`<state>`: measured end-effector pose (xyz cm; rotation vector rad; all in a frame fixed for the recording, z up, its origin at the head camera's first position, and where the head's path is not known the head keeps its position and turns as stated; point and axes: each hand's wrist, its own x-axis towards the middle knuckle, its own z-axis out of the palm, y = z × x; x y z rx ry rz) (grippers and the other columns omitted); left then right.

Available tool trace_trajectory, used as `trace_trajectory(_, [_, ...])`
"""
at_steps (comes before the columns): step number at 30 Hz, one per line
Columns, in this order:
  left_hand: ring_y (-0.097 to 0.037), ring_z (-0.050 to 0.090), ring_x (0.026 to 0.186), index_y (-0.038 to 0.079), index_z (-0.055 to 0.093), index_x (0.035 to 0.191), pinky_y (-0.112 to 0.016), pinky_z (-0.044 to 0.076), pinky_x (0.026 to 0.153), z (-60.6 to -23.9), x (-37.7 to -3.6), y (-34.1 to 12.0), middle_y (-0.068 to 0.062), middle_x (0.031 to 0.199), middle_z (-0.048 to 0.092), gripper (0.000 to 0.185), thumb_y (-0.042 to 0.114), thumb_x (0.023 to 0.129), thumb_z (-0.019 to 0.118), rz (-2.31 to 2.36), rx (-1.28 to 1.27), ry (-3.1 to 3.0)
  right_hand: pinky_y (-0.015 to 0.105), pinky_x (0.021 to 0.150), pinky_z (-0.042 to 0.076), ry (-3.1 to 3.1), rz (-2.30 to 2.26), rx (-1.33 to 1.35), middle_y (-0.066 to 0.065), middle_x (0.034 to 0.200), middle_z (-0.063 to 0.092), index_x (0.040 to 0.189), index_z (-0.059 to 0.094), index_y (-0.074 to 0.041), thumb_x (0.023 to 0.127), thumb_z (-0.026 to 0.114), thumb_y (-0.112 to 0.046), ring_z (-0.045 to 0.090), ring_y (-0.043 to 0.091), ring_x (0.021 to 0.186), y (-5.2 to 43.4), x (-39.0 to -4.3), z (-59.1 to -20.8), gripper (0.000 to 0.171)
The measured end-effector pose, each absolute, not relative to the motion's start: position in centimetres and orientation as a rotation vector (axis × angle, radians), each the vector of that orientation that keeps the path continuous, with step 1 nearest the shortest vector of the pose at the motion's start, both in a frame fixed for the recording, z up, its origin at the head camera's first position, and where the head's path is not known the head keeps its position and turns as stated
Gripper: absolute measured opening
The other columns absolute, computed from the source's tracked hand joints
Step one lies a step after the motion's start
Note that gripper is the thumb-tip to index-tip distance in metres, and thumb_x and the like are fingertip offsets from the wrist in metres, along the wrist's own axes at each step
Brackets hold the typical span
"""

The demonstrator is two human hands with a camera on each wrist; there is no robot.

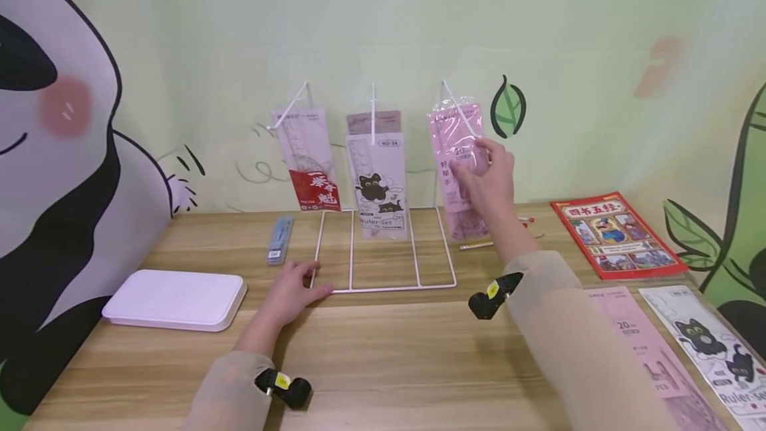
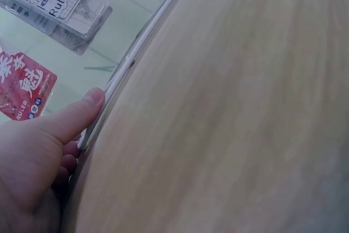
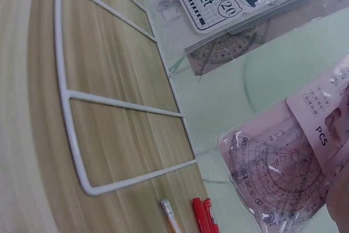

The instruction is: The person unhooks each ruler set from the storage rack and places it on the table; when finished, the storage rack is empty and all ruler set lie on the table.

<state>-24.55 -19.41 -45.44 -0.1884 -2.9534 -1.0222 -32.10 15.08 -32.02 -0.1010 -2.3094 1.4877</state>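
Observation:
A white wire rack stands on the wooden table, and three packets hang from its hooks. My left hand grips the front left corner of the base; in the left wrist view the thumb lies on the wire with the fingers curled under it. My right hand is raised and pinches the pink ruler packet on the right hook. That packet's protractor shows in the right wrist view. A cat-print ruler set hangs in the middle and a red-labelled packet on the left.
A white flat tray lies at the front left, with a blue case behind it. A pencil and a red pen lie right of the rack. A red book, a pink packet and a cat packet lie at the right.

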Motion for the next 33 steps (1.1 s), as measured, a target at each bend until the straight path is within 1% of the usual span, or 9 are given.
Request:
trace_trajectory(7, [-0.029, 0.049, 0.098, 0.001, 0.053, 0.129, -0.047, 0.040, 0.089, -45.4, -24.6, -19.5, -0.017, 0.113, 0.047, 0.063, 0.037, 0.081, 0.073, -1.011, -0.201, -2.952, 0.032, 0.074, 0.052, -2.306, 1.491, -0.067, 0.009, 0.128, 0.034, 0.137, 0.040, -0.019, 0.082, 0.072, -0.033, 0.050, 0.022, 0.101, 15.5, -30.7, -32.1, 0.065])
trace_trajectory(13, [-0.029, 0.049, 0.099, 0.000, 0.053, 0.130, -0.047, 0.040, 0.090, -45.3, -24.6, -19.6, -0.017, 0.114, 0.048, 0.064, 0.037, 0.081, 0.073, -0.996, -0.208, -2.955, 0.035, 0.072, 0.053, -2.293, 1.484, 0.008, 0.009, 0.125, 0.038, 0.138, 0.039, -0.019, 0.082, 0.072, -0.030, 0.051, 0.023, 0.099, 16.0, -29.5, -32.5, 0.066])
trace_trajectory(19, [-0.029, 0.050, 0.097, 0.001, 0.054, 0.129, -0.047, 0.041, 0.088, -45.4, -24.5, -19.4, -0.017, 0.113, 0.048, 0.064, 0.039, 0.081, 0.073, -0.991, -0.216, -2.954, 0.038, 0.073, 0.053, -2.298, 1.466, 0.092, 0.011, 0.126, 0.040, 0.140, 0.034, -0.019, 0.083, 0.072, -0.024, 0.053, 0.026, 0.099, 17.0, -28.1, -32.9, 0.069])
trace_trajectory(27, [-0.030, 0.050, 0.098, 0.000, 0.055, 0.128, -0.047, 0.040, 0.089, -45.4, -24.4, -19.4, -0.018, 0.113, 0.049, 0.062, 0.036, 0.080, 0.074, -0.998, -0.213, -2.939, 0.039, 0.068, 0.054, -2.306, 1.423, 0.186, 0.018, 0.119, 0.046, 0.142, 0.028, -0.017, 0.084, 0.071, -0.016, 0.056, 0.030, 0.094, 17.2, -26.2, -33.0, 0.073])
trace_trajectory(33, [-0.029, 0.049, 0.098, 0.002, 0.054, 0.128, -0.047, 0.041, 0.089, -45.3, -24.6, -19.4, -0.016, 0.113, 0.048, 0.063, 0.038, 0.080, 0.073, -1.001, -0.204, -2.955, 0.038, 0.065, 0.054, -2.303, 1.415, 0.212, 0.019, 0.114, 0.051, 0.143, 0.025, -0.019, 0.083, 0.071, -0.014, 0.059, 0.030, 0.091, 17.5, -24.9, -33.3, 0.075])
